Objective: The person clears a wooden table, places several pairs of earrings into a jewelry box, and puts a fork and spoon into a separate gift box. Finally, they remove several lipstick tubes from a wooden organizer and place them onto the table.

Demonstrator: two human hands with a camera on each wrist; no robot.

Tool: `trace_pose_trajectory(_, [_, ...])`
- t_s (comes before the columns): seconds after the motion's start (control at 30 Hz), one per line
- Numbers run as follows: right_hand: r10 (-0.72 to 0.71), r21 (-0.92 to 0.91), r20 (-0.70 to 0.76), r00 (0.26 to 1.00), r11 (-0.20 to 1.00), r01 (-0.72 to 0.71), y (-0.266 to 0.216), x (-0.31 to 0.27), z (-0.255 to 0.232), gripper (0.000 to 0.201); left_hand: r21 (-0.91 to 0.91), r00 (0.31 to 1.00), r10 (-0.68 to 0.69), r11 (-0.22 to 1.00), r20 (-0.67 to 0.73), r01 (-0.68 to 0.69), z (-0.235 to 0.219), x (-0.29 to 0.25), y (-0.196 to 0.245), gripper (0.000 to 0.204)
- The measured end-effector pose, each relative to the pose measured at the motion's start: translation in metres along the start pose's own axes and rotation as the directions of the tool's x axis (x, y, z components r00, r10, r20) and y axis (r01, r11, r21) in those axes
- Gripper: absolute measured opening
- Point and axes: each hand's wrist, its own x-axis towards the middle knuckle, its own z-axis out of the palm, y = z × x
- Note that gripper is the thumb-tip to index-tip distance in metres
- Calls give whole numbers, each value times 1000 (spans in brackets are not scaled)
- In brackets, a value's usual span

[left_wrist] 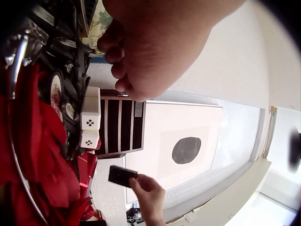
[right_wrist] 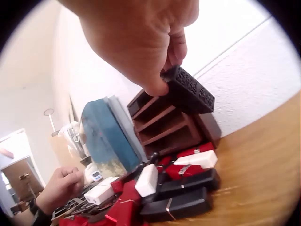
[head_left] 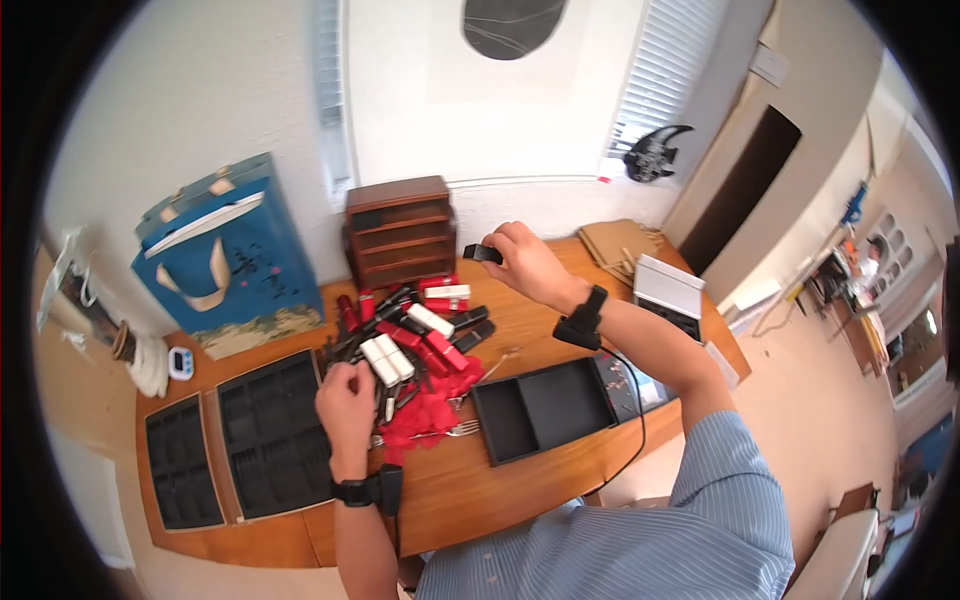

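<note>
My right hand [head_left: 528,265] pinches a small black box [right_wrist: 189,90] between thumb and fingers, raised in front of the small brown wooden rack [head_left: 400,232]. The box has a raised lacy pattern on one side. My left hand [head_left: 347,402] hovers at the left edge of a pile, fingers loosely curled, with nothing showing in them. In the pile lie white slim boxes [head_left: 386,360] with clover marks, red slim boxes [head_left: 446,348], black slim boxes [right_wrist: 178,205] and crumpled red cloth [head_left: 432,410].
Black compartment trays [head_left: 275,440] lie on the left of the wooden table, and another black tray [head_left: 545,412] lies front right. A blue paper bag [head_left: 225,265] stands behind at left. Brown paper [head_left: 615,250] and an opened pale case [head_left: 668,292] are at right.
</note>
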Motion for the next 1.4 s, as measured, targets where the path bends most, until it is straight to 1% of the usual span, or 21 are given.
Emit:
trace_pose_trajectory(0.03, [109,40,105,988,993,-114,9,-11,4,30,-6,1000,-9,1000,3,9,0,0,1,28])
trace_pose_trajectory(0.1, [195,58,123,973,977,-204,20,-24,5,26,-14,999,-44,999,0,44,0,0,1,29])
trace_pose_trajectory(0.17, [495,202,320,808,797,-569,29,-31,11,26,-19,999,-47,999,9,47,0,0,4,29])
trace_pose_trajectory(0.23, [555,181,347,756,752,-634,46,-41,24,27,-16,999,-51,999,8,51,-1,0,4,30])
trace_pose_trajectory(0.3, [688,372,458,563,427,-824,53,-47,24,30,-21,999,-47,999,19,47,2,-1,0,29])
trace_pose_trajectory(0.33, [690,391,502,521,356,-849,57,-48,25,31,-18,999,-46,999,24,46,2,-2,0,29])
trace_pose_trajectory(0.37, [690,394,501,522,355,-848,67,-54,29,31,-15,999,-43,999,23,43,2,-2,1,29])
trace_pose_trajectory(0.43, [559,426,743,368,29,-904,90,-67,42,32,-8,999,-51,999,16,52,0,-1,2,28])
trace_pose_trajectory(0.57, [587,420,690,423,151,-895,74,-64,47,30,11,999,-42,999,-1,42,0,-1,1,28])
trace_pose_trajectory(0.63, [613,139,510,603,633,-761,56,-49,39,23,-5,999,-36,999,11,36,1,-1,2,28])
trace_pose_trajectory(0.67, [606,146,514,607,636,-758,50,-43,43,23,-4,999,-31,1000,6,31,2,-2,1,27])
trace_pose_trajectory(0.73, [552,47,309,775,805,-592,39,-23,50,18,4,1000,-26,1000,1,26,3,-1,2,27])
trace_pose_trajectory(0.77, [543,55,311,780,809,-585,28,-12,50,18,8,1000,-21,1000,5,20,2,-2,3,27])
trace_pose_trajectory(0.8, [364,102,182,913,917,-386,12,1,46,20,12,1000,-21,1000,-2,21,1,-1,5,27])
trace_pose_trajectory(0.83, [158,118,43,987,980,-162,-2,16,42,23,20,1000,-23,1000,-14,24,1,-1,4,27])
trace_pose_trajectory(0.87, [148,127,40,988,980,-152,-16,30,40,23,16,1000,-15,1000,-19,15,1,-2,1,28])
trace_pose_trajectory(0.93, [-162,33,-56,985,986,164,-41,57,38,34,17,1000,-12,1000,-24,12,0,-1,2,28])
trace_pose_trajectory(0.97, [-169,40,-61,984,984,172,-50,68,42,34,25,999,-13,1000,-31,14,-1,-1,3,28])
trace_pose_trajectory(1.07, [-332,-232,-121,935,926,299,-70,98,50,48,12,999,3,1000,-35,-2,-1,-1,4,28])
trace_pose_trajectory(1.2, [-297,-314,-26,955,909,274,-69,124,73,46,41,997,34,999,-70,-31,-1,0,-1,28])
trace_pose_trajectory(1.4, [-300,-274,-146,943,928,253,-62,132,91,26,41,999,-5,999,-54,7,-2,0,1,28])
